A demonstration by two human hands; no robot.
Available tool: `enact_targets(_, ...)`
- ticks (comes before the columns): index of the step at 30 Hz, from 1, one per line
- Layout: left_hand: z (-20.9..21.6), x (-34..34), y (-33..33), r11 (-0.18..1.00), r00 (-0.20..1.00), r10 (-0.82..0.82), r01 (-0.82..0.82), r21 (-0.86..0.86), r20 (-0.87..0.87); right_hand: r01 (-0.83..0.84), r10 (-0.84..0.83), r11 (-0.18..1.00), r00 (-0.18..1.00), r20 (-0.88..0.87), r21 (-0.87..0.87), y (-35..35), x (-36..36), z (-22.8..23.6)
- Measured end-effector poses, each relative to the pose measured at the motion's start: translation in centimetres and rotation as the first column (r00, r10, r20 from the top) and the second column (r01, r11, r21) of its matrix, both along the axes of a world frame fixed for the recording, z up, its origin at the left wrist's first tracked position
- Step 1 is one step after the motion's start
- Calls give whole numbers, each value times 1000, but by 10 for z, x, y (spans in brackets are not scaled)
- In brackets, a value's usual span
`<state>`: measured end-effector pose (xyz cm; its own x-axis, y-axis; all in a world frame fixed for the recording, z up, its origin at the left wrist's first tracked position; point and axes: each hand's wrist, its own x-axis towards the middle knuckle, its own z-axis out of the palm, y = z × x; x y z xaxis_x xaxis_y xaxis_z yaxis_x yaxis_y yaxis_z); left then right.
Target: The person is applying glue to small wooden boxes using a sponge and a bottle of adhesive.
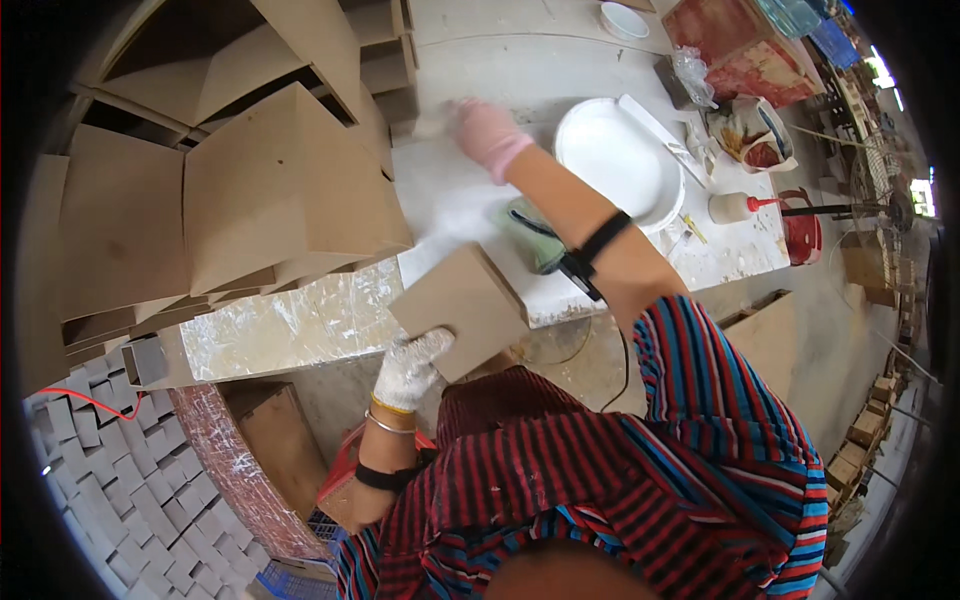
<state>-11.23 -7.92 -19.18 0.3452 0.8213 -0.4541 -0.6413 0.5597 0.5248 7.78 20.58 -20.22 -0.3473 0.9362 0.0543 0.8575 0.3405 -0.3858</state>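
My left hand, in a white knit glove with a yellow cuff, grips a tan square box by its lower edge. The box is tilted, just off the front edge of the white table. My right hand wears a pink glove and reaches far across the tabletop, close to the stacked boxes. Its fingers are smeared by motion, so whether they hold anything cannot be made out. Below my right forearm lies a green thing with a dark strip on it, partly hidden. A round white tray sits right of that forearm.
Tan boxes pile up at the left. Toward the right lie a white flat strip, a glue bottle with a red tip and an open bag. A white bowl stands at the back. Many grey-white pieces cover the lower left.
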Motion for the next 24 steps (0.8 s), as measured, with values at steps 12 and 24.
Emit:
enact_targets(12,-51,5,9,996,994,75,-70,-57,77,-56,0,990,919,-395,-130,-213,64,43)
enact_targets(24,15,16,14,970,824,209,-104,221,-527,-100,102,994,835,-540,32,-244,32,35)
